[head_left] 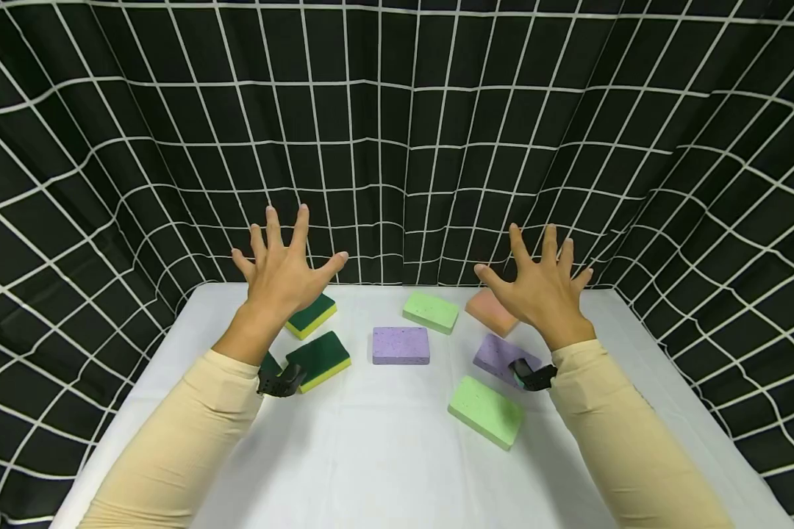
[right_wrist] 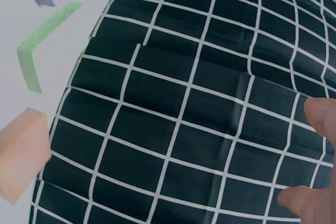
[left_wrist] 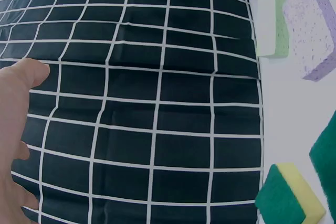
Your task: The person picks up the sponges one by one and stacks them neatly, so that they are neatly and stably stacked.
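Note:
Both hands are raised over the far part of the table with fingers spread, holding nothing. The left hand is nearest to the green-and-yellow scrub sponges, one at the back and one closer; a third is mostly hidden by the wrist. Below the right hand lie an orange sponge and a purple sponge, the latter partly covered by the wrist strap. A light green sponge lies closer to the front. Between the hands are another purple sponge and a smaller-looking green sponge.
A white cloth-covered table bears the sponges. Black curtain with a white grid rises right behind its far edge and along both sides. Dark straps with small devices sit on both wrists, over beige sleeves.

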The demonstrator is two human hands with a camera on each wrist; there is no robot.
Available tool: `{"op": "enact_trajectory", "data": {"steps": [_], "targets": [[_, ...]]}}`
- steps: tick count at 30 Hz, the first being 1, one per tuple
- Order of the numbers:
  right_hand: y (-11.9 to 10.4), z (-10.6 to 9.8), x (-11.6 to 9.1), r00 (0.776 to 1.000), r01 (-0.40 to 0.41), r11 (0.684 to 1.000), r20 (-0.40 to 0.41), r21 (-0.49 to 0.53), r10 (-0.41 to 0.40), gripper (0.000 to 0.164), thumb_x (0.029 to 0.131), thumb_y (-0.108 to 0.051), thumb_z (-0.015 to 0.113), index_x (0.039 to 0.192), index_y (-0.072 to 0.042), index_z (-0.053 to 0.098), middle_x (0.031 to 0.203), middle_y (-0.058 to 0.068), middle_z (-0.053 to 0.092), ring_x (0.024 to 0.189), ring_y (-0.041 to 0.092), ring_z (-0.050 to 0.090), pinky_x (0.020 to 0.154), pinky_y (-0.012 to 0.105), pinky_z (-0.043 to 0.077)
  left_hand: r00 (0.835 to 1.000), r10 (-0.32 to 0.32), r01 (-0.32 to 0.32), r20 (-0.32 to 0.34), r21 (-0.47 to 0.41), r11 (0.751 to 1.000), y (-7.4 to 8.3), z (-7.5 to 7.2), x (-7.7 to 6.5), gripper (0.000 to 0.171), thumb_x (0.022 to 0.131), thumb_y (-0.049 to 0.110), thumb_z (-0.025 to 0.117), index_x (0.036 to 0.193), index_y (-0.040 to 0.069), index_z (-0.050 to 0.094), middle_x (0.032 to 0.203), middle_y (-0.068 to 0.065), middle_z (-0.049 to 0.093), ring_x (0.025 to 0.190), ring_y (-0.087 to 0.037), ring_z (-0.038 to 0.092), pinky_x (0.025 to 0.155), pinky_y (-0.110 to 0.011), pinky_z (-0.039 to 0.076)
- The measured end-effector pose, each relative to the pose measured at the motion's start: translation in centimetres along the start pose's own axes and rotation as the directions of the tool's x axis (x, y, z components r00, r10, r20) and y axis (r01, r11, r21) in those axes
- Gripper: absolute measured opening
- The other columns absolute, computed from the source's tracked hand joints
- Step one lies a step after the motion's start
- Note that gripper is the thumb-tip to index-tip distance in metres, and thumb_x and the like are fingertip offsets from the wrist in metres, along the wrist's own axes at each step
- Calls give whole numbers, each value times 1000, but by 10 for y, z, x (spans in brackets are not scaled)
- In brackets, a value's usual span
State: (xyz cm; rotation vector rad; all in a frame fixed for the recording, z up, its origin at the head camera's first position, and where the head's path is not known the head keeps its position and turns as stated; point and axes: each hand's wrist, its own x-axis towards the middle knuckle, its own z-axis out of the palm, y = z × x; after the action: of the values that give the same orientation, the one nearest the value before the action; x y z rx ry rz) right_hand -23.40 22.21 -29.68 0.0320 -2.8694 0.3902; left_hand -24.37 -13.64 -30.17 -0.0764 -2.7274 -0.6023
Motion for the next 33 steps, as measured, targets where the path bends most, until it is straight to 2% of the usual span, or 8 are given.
{"op": "enact_trajectory", "data": {"steps": [5,8,10,15,18,25,29,33], "targets": [[1,1,-2,1000,1,1000,-9,-6,-1,98,81,-83,32,156,-27,6,155,27,-13,135,50,-20,90,80,-10,999,17,-18,-35,-20,1000,1,5,-3,99,81,78,44,157,26,7,158,-19,-9,140,-47,-5,98,-74,-6],[1,2,-2,1000,-1,1000,-10,-8,1,98,81,-83,32,156,-26,6,155,26,-15,135,51,-19,90,79,-11,992,53,-62,-118,-75,995,1,10,-5,99,81,73,52,156,21,15,158,-20,1,141,-44,5,100,-73,0],[1,2,-2,1000,-2,1000,-6,-6,2,98,81,-83,32,156,-27,5,155,25,-16,135,51,-19,90,79,-11,976,81,-106,-201,-115,988,1,13,-7,97,80,69,57,155,19,22,157,-21,11,140,-43,14,100,-69,6],[2,3,-3,1000,-6,1000,2,-8,6,99,80,-84,33,156,-27,6,155,25,-15,134,54,-17,91,78,-12,919,145,-212,-367,-150,966,-2,22,-10,93,78,60,66,151,12,33,151,-23,28,133,-41,31,96,-63,18],[3,3,-3,1000,-10,1000,0,-11,10,99,80,-84,33,156,-27,5,155,26,-14,134,54,-16,92,78,-12,901,158,-243,-405,-166,956,-4,27,-11,93,76,57,69,149,10,36,149,-23,31,131,-42,34,94,-63,21],[4,5,-5,1000,-13,1000,0,-1,13,98,81,-83,33,156,-26,6,155,27,-14,135,53,-16,93,77,-12,876,171,-300,-450,-231,926,-6,37,-15,90,76,51,71,148,9,38,148,-22,33,129,-42,35,94,-61,27],[5,6,-6,1000,-4,1000,-4,4,4,98,82,-81,35,156,-25,7,155,28,-12,135,53,-16,94,76,-12,844,205,-378,-495,-278,883,-7,45,-16,88,75,43,74,146,5,39,143,-23,38,128,-40,37,101,-56,32],[6,8,-7,1000,1,1000,-13,4,-1,97,82,-81,35,157,-24,8,155,28,-11,135,53,-15,94,75,-12,815,247,-452,-525,-309,837,-9,55,-16,87,75,39,74,145,2,39,140,-23,41,129,-35,39,101,-52,36]]}}
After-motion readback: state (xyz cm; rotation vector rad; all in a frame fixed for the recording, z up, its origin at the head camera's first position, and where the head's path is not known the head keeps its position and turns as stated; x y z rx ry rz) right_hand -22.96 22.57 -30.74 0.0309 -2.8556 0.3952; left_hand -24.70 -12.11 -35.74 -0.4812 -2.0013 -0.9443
